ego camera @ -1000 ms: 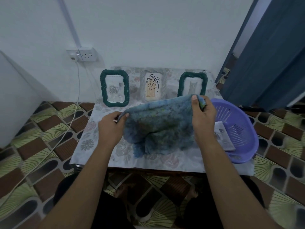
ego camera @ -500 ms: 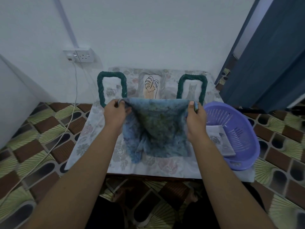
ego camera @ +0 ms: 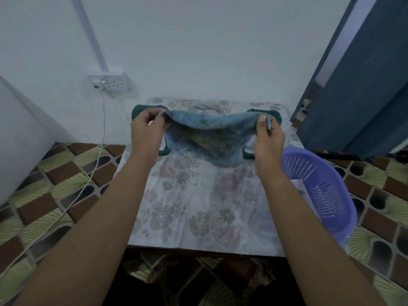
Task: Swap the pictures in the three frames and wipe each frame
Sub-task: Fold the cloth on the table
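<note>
A blue-green fuzzy cloth [ego camera: 209, 135] hangs stretched between my hands above the back of the small table [ego camera: 198, 206]. My left hand [ego camera: 146, 131] pinches its left corner and my right hand [ego camera: 268, 140] pinches its right corner. Behind the cloth stand three picture frames against the wall. Only the top and a bottom corner of the left green frame [ego camera: 138, 110] show. The right green frame [ego camera: 274, 113] peeks out by my right thumb. Of the middle frame [ego camera: 207, 107] only the top edge shows. The pictures are hidden.
A purple plastic basket [ego camera: 326, 195] with a paper in it sits at the table's right edge. A wall socket [ego camera: 110, 82] with a white cable running down to the patterned floor is at the left. A dark blue door [ego camera: 364, 85] stands at the right.
Both hands have raised the cloth and carried it farther back, spreading it wider. It now covers most of the three frames, which were visible a second ago.
</note>
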Action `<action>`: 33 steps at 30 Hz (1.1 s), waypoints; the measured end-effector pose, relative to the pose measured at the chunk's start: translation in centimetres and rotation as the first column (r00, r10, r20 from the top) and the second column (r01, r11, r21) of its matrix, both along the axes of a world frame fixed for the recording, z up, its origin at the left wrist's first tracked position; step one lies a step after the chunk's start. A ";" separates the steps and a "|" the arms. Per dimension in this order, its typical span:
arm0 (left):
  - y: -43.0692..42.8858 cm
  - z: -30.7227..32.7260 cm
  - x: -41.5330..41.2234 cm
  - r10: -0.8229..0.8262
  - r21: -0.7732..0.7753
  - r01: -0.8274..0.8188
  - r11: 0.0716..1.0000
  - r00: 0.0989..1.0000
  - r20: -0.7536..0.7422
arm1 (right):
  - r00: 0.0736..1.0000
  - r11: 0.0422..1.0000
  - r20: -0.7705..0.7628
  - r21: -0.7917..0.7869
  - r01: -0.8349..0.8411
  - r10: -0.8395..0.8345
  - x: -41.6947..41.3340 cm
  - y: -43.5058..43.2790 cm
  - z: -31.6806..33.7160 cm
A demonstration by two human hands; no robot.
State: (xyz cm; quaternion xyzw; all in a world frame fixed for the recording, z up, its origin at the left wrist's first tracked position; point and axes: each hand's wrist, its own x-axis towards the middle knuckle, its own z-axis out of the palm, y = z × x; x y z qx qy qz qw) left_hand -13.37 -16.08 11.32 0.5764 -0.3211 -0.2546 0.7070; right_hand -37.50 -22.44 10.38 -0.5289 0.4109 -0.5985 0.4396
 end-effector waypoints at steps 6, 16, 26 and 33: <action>4.6 -5.2 0.7 -0.051 0.211 -0.068 0.975 0.856 0.514 | 0.976 0.997 -0.210 0.064 -0.042 0.054 -0.8 3.3 -3.3; 10.6 -12.7 3.1 -0.479 0.614 -0.107 0.782 0.527 0.702 | 0.817 0.961 -0.540 0.271 -0.058 0.202 -2.5 6.4 -9.9; 13.6 -14.1 3.3 -0.661 0.737 0.121 0.665 0.555 0.505 | 0.683 0.848 -0.521 0.431 -0.308 0.513 -4.6 7.8 -12.5; 13.4 -12.8 3.1 -0.812 0.843 0.177 0.508 0.425 0.400 | 0.624 0.783 -0.497 0.514 -0.349 0.604 -5.2 7.9 -13.1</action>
